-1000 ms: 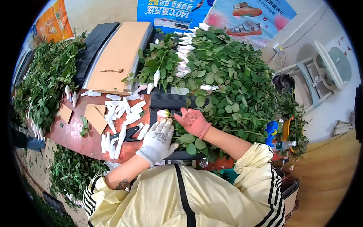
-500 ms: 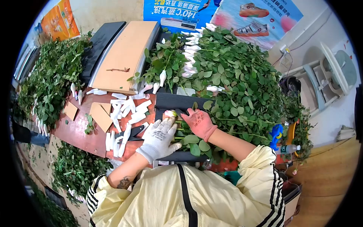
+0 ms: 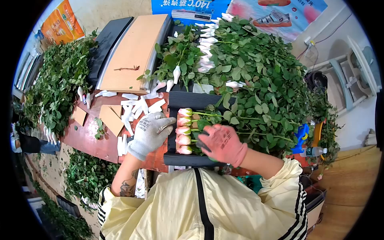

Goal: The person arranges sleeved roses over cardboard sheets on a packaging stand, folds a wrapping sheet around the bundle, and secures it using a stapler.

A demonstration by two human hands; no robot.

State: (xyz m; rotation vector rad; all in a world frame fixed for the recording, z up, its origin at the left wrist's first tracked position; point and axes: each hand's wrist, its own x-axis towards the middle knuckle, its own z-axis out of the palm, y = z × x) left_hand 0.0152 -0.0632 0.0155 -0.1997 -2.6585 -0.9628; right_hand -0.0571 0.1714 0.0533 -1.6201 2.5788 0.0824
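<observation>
Several pink roses (image 3: 184, 130) lie side by side in a column, heads to the left, in a black ribbed tray (image 3: 188, 160). My left hand (image 3: 150, 134), in a pale grey glove, is just left of the rose heads. Its fingers are partly bent and apart, with nothing seen in them. My right hand (image 3: 226, 145), in a pink glove with dark fingertips, hovers over or touches the stems right of the heads. Its fingers are loosely spread, and the stems beneath it are partly hidden.
White foam sleeves (image 3: 140, 105) and cardboard pieces (image 3: 111, 119) are scattered on the red table (image 3: 94, 138). Leafy stems with white-wrapped heads (image 3: 256, 80) are heaped behind and to the right. A cardboard stack (image 3: 134, 52) stands at back left. A bottle (image 3: 314, 152) and blue tool (image 3: 300, 138) are at right.
My left hand has moved left off the rose heads, uncovering the column of roses. My right hand has moved down and slightly right. The dark-handled tool by the foam sleeves is no longer visible.
</observation>
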